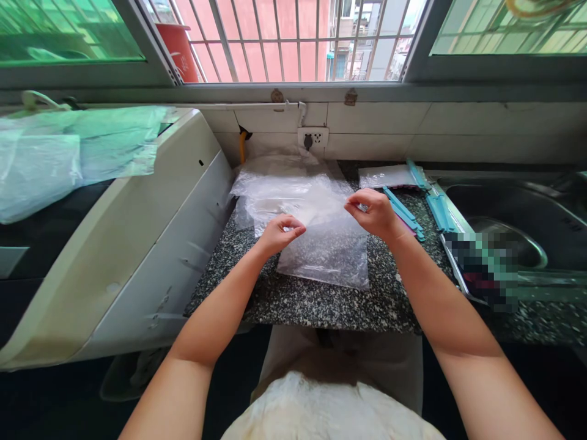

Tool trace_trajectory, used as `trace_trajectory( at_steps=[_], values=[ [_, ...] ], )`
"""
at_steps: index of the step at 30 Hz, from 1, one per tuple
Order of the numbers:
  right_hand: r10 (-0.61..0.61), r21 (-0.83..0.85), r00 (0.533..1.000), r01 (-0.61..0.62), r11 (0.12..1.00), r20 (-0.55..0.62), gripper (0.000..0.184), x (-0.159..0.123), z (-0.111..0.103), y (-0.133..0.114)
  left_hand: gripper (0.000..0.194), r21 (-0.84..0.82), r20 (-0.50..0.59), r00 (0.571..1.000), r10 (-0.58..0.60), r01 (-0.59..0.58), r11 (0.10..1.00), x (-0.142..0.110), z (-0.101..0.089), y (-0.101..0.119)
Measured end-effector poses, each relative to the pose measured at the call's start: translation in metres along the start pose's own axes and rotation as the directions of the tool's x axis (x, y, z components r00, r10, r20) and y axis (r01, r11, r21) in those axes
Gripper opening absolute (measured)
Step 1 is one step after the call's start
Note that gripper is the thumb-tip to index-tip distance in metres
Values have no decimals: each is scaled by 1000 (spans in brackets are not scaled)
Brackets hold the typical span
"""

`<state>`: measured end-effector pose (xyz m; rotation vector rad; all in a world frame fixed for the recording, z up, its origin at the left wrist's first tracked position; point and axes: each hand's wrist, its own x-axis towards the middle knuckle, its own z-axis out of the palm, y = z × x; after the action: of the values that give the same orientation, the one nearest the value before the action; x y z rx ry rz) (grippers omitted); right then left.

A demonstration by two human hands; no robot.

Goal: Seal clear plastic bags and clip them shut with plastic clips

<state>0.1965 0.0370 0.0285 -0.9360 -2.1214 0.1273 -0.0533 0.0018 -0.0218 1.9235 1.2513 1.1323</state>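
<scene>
Sheet: we see one whitish translucent sheet (322,205) at the centre of the frame, between our two hands and above the loose plastic.
Left hand: our left hand (280,234), just left of centre, has thumb and fingertips pinched together at the sheet's lower left end.
Right hand: our right hand (370,211), right of centre and a little higher, pinches too – its fingertips meet at the sheet's right end.
Clear bag: one clear bag (328,266) lies flat in the middle of the frame, below the sheet and nearest to us, the counter's speckles showing through.
Plastic pile: a crumpled plastic pile (270,174) sits behind our left hand, above centre; its layers overlap, so we cannot count them.
Blue strips: we make out two bunches of them right of centre, one bunch (403,212) just beside our right hand and another bunch (441,212) by the sink's edge – single strips are too small to count.
Packet: one clear packet (385,177) lies above our right hand.
Counter: one speckled counter (302,305) runs under all of these.
Sink: one metal sink (477,195) at the right.
Socket: one white socket (317,135) with one dark plug (308,142), upper centre.
Bucket: one red bucket (177,52), upper left, beside the window bars (277,41).
</scene>
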Motion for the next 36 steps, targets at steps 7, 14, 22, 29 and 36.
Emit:
trace_trajectory(
  at_steps=[7,14,22,29,36],
  values=[
    [60,17,995,-58,998,-86,18,1,-11,6,10,-19,-9,996,-88,88,996,0,2,-2],
    [146,81,979,-136,987,-141,15,1,-14,9,17,-126,62,971,-230,236,963,2,-10,3],
    [254,177,947,-220,959,-197,15,0,-17,21,30,-506,-248,925,-289,131,853,6,-17,9],
    [346,362,935,-297,884,-78,11,0,-8,19,38,-600,-329,885,-329,73,797,8,-17,7],
    [424,511,905,-344,788,-45,14,0,-10,21,35,-307,-90,971,-222,185,934,3,-9,6]
  ],
)
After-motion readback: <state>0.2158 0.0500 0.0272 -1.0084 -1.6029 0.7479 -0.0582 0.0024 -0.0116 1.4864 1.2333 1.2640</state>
